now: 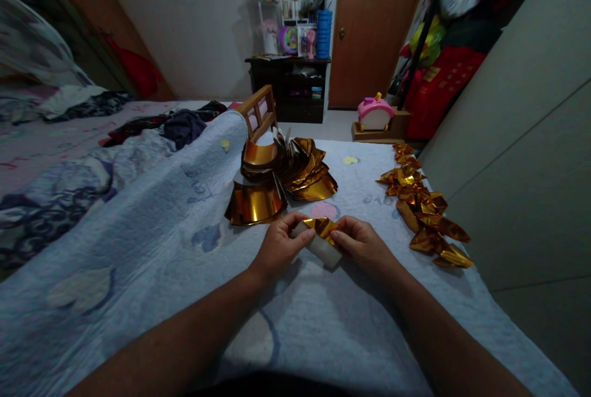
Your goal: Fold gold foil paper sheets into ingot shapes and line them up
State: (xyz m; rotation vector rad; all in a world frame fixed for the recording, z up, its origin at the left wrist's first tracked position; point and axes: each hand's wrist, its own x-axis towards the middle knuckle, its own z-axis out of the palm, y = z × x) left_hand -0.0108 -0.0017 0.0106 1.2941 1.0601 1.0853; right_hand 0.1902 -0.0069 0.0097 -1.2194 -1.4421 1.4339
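Between my two hands is a small piece of gold foil paper (325,250) with a pale underside, its upper edge folded over to show gold. My left hand (282,242) pinches its left end between thumb and fingers. At the right end, my right hand (359,237) grips the paper the same way. Just beyond my left hand lies a curved stack of gold sheets (257,201), and more fanned gold sheets (314,181) are behind it. A row of folded gold pieces (427,212) runs along the right side of the bed.
A patterned light blue cover (184,298) lies under everything. A wooden rail (259,108) rises behind the sheets. Rumpled clothes (184,126) are at the left. Beyond the far edge are a pink toy (375,115) and a dark cabinet (300,92); a pale wardrobe (521,138) borders the right.
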